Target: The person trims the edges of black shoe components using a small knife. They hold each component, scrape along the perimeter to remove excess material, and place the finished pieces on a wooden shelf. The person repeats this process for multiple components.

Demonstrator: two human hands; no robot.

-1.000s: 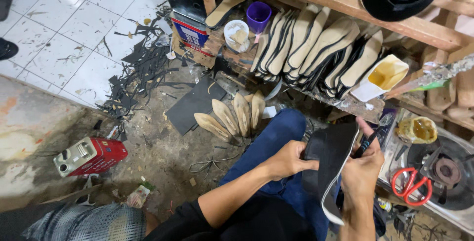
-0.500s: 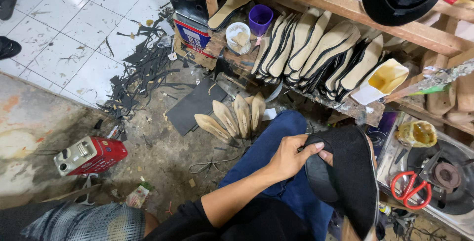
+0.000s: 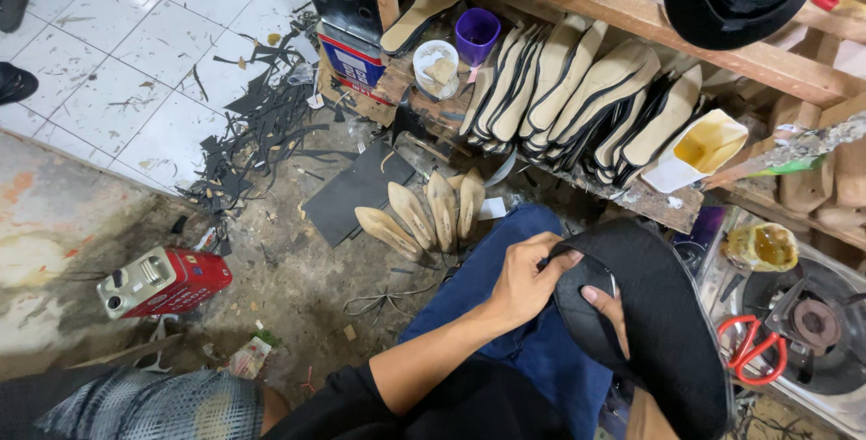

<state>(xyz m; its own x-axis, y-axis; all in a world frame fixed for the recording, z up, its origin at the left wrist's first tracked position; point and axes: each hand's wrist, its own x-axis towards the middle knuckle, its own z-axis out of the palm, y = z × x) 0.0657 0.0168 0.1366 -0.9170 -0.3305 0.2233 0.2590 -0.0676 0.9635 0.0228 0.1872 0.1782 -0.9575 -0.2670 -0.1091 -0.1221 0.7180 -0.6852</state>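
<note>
I hold a black shoe sole piece [image 3: 658,323] over my lap, its dark fuzzy face turned up. My left hand [image 3: 523,279] pinches its upper left edge with fingertips curled over the rim. My right hand [image 3: 610,309] is mostly hidden beneath the piece; only a thumb and part of the fingers show on a smaller black layer [image 3: 582,309] at its left end. My blue trouser leg [image 3: 514,314] lies under both hands.
Several tan insoles [image 3: 424,215] fan out on the dirty floor beside a black sheet [image 3: 356,192]. A rack of tan soles [image 3: 577,97] stands ahead. Red scissors [image 3: 747,345] lie on a burner [image 3: 812,327] at right. A red tin box [image 3: 167,282] sits at left.
The black piece has been turned over from its glossy side to its dull fuzzy side and now covers my right hand. My left hand shifted right onto its edge.
</note>
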